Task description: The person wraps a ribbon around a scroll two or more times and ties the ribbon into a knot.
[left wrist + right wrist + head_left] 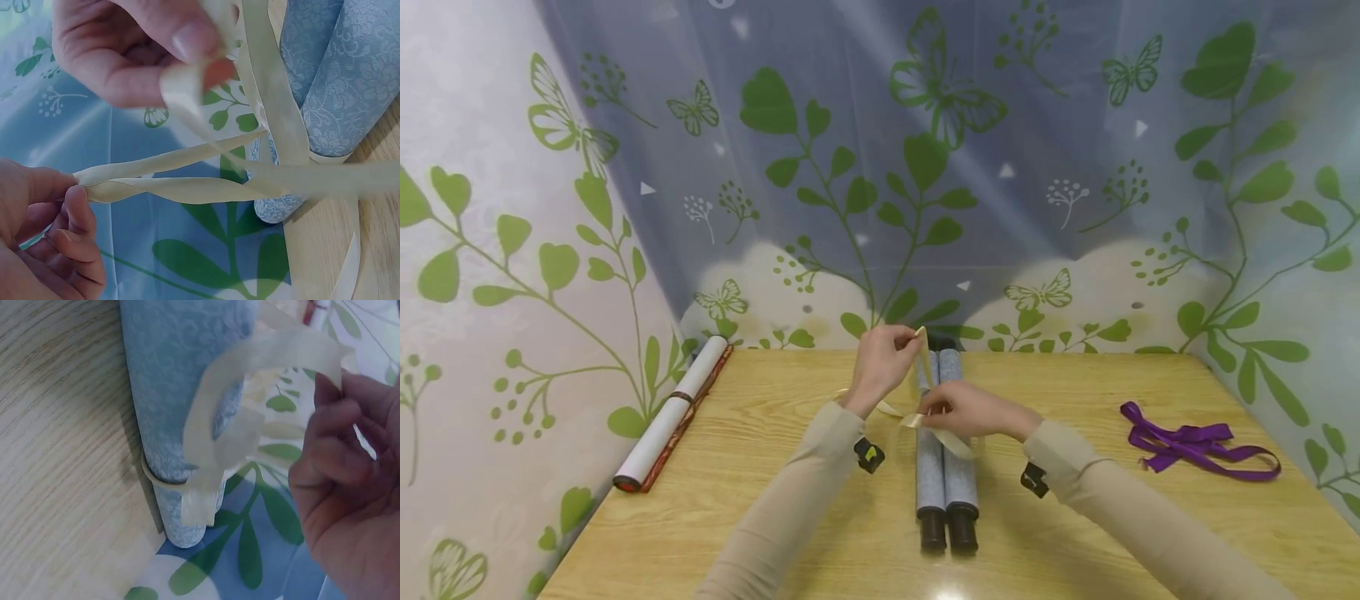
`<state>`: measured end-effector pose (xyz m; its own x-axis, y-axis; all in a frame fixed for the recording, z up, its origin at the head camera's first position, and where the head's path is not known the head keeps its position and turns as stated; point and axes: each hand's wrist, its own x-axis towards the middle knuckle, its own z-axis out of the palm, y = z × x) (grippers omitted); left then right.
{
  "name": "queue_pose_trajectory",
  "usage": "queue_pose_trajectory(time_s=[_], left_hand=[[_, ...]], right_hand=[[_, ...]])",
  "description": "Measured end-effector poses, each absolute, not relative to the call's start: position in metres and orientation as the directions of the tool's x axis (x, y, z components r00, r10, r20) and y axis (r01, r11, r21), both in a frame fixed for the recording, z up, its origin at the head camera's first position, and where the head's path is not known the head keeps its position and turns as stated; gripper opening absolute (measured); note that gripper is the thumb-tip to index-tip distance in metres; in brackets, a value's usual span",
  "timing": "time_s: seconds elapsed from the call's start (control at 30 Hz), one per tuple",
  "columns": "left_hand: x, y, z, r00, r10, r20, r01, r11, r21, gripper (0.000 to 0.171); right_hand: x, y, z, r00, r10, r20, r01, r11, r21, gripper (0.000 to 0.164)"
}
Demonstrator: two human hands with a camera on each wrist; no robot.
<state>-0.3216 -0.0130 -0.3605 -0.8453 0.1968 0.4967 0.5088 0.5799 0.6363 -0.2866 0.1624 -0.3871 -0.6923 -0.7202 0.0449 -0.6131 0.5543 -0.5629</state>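
Observation:
Two light blue patterned scrolls (pixel 931 467) with dark brown end knobs lie side by side on the table. A cream ribbon (pixel 284 119) passes round them toward their far end. Above the scrolls, my left hand (pixel 883 362) pinches a raised loop of this ribbon between thumb and fingertips; both strands run down from the pinch in the left wrist view. My right hand (pixel 973 410) is lower and over the scrolls, pinching another length of the ribbon, which curves away from its fingers (pixel 334 415) in the right wrist view. Part of the ribbon is motion-blurred.
At the table's left edge lies a white scroll (pixel 658 425) with a dark tie, beside a red patterned strip (pixel 688 417). A purple ribbon (pixel 1198 446) lies loosely heaped on the right. Behind the table (pixel 760 400) hangs a leaf-and-butterfly patterned curtain (pixel 1037 208).

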Motion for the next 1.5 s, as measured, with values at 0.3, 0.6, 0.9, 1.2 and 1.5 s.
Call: queue_pose_trajectory(time_s=[0.3,0.6,0.9,1.2,1.5], left_hand=[[-0.323,-0.014,-0.363,-0.850,0.199,0.488,0.503,0.583,0.639,0.018],[-0.323,-0.015,-0.362,-0.851,0.193,0.488,0.501,0.575,0.647,0.016],[-0.322,-0.013,-0.362,-0.849,0.198,0.490,0.504,0.578,0.641,0.016],[-0.322,-0.011,-0.365,-0.843,0.229,0.486,0.520,0.576,0.631,0.017],[-0.322,-0.009,-0.368,-0.836,0.226,0.499,0.527,0.581,0.620,0.017]], right_hand=[[-0.289,0.203,-0.386,-0.772,-0.629,-0.089,-0.258,0.438,-0.861,0.013],[-0.298,0.257,-0.381,-0.801,-0.586,-0.122,-0.258,0.523,-0.812,0.017],[-0.302,0.290,-0.388,-0.809,-0.569,-0.148,-0.374,0.692,-0.618,0.032],[-0.306,0.279,-0.400,-0.832,-0.555,-0.022,-0.470,0.725,-0.503,0.037],[-0.297,0.210,-0.413,-0.824,-0.527,0.207,-0.559,0.697,-0.450,0.009]])
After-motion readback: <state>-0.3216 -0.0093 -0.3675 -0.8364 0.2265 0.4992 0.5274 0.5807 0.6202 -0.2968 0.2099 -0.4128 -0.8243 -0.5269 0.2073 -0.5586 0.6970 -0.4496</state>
